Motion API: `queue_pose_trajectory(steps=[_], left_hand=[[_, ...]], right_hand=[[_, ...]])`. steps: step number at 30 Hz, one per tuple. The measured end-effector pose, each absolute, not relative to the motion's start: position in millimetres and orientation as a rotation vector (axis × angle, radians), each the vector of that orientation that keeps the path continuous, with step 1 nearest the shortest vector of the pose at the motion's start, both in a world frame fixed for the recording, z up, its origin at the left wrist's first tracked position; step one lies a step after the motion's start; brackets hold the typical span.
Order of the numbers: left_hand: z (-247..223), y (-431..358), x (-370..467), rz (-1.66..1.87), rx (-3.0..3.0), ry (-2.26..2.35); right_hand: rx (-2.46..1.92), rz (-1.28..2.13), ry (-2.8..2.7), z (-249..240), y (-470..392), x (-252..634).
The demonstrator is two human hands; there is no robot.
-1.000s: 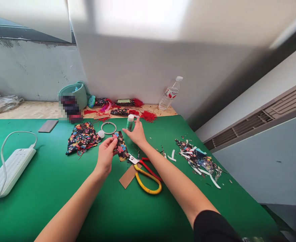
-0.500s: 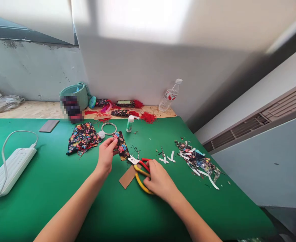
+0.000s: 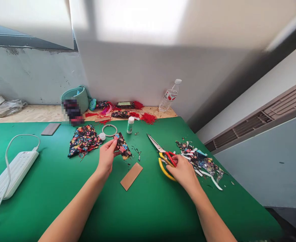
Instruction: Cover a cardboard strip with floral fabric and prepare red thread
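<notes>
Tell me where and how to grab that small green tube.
Take the tube around its green body, probably best from the right: it stands upright and slim, giving sides to close on, while the metal ring lies to its left and the held floral strip nearer, slightly left.

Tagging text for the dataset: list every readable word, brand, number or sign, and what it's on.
None can be read with certainty.
Plastic bottle: lettering on the red-and-white label, too small and blurred.
Green-and-white tube: label too small to read.
White power strip: faint marks, unreadable.
Scissors: no lettering made out.
</notes>
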State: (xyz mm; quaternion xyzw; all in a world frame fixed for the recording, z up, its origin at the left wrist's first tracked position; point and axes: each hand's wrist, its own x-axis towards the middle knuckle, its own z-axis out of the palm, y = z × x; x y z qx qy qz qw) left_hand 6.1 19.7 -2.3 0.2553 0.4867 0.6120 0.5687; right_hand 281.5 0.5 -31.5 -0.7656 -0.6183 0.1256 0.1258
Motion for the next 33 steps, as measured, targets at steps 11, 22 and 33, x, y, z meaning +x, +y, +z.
queue_pose_trajectory(steps=[11, 22, 33], left_hand=[[-1.2, 20.4, 4.1, 1.45, 0.603, 1.165], [4.5, 20.7, 2.6, 1.471, 0.602, 1.147], [-0.5, 21.2, 4.3, 1.36, 0.627, 1.162]], right_hand=[[-1.27, 0.825, -2.734, 16.1, 2.9, 213.2], [-1.51, 1.137, -2.465, -1.5, 21.1, 172.2], [-2.022, 0.756, -1.711, -23.6, 54.1, 204.5]])
